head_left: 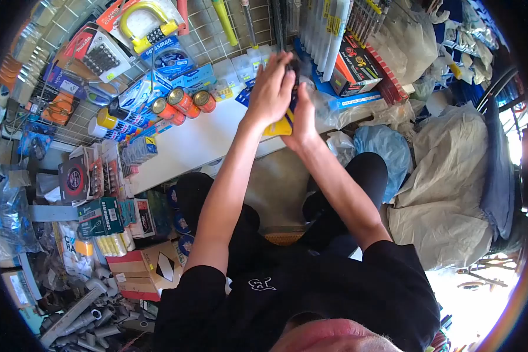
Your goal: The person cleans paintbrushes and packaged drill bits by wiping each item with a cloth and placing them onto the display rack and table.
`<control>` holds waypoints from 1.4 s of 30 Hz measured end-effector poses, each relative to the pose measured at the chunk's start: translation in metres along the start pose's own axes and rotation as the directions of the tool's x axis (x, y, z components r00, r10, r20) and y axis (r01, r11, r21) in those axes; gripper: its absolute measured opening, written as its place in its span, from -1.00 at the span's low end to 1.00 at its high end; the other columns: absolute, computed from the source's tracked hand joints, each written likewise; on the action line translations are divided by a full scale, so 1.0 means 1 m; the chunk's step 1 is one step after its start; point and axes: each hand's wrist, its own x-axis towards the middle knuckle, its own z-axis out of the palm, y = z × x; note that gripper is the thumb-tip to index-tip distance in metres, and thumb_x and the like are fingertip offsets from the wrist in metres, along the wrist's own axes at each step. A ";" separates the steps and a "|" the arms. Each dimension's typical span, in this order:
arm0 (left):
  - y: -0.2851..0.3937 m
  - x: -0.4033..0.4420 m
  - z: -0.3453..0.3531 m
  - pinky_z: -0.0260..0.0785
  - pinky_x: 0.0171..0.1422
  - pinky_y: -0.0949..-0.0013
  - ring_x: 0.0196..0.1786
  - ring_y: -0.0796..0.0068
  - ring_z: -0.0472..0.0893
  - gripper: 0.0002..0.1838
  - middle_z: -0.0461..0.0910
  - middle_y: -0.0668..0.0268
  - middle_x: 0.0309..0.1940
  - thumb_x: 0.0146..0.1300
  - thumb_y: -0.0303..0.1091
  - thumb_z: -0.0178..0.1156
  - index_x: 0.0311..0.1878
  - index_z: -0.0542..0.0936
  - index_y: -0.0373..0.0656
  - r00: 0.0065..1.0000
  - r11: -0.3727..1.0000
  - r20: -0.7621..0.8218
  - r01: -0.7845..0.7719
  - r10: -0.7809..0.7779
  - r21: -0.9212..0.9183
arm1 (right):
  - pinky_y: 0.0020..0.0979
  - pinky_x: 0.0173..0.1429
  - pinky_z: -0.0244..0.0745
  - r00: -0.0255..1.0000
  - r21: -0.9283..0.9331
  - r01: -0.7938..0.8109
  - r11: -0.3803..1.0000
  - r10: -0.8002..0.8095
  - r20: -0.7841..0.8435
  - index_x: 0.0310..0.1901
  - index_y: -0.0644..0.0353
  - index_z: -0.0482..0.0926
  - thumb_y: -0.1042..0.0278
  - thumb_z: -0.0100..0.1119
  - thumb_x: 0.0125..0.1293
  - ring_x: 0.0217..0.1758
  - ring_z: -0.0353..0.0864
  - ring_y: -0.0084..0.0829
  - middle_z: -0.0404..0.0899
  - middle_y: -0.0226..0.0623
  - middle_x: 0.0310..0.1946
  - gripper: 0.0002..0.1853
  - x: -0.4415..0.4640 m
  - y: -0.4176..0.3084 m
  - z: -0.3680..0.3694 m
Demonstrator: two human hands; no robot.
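Observation:
My left hand and my right hand are close together above the back of a white counter. Between them is a yellow and black item, mostly covered by the palms and fingers, so its kind is not clear. The left hand presses on it from the left with its fingers fairly straight and pointing away from me. From the right, the right hand grips it, its thumb up along the dark part. Clear plastic packaging lies just right of the right hand.
Orange cans, spray cans and blue packs crowd the counter's left. A wire grid with hanging tools rises behind. At right stand a dark box, a blue bag and beige sheeting. Grey pipe fittings fill the lower left.

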 end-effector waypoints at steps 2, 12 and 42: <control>0.000 0.001 -0.002 -0.12 0.77 0.08 0.72 -0.02 0.08 -0.49 0.23 0.00 0.62 0.62 -0.24 0.02 0.54 0.39 -0.14 0.999 0.997 0.023 0.043 -0.042 -0.068 | -0.13 0.49 0.43 1.000 0.014 -0.024 1.000 0.024 0.007 0.48 -0.05 0.39 -0.42 -0.39 0.63 0.43 0.52 -0.25 0.52 -0.27 0.39 -0.27 0.007 0.005 -0.007; 0.016 0.005 0.005 -0.25 0.75 -0.17 0.73 -0.02 0.05 -0.46 0.20 0.11 0.66 0.63 -0.17 -0.07 0.57 0.35 -0.13 0.999 0.999 -0.004 -0.034 0.034 0.027 | -0.16 0.51 0.39 0.998 -0.017 0.007 1.000 -0.006 0.064 0.56 -0.06 0.31 -0.34 -0.32 0.66 0.45 0.49 -0.24 0.44 -0.29 0.48 -0.31 0.004 -0.009 -0.013; -0.001 -0.048 -0.017 0.55 -0.14 0.43 -0.18 0.54 0.67 -0.64 0.70 0.29 -0.03 0.50 -0.32 0.17 0.28 0.56 -0.20 0.798 0.726 -0.138 0.442 -0.587 -0.527 | -0.37 0.04 0.72 0.934 -0.283 0.275 0.919 -0.325 -0.148 0.58 0.26 0.24 0.72 0.40 0.28 -0.05 0.78 -0.44 0.79 -0.15 0.02 -0.15 0.031 -0.030 -0.021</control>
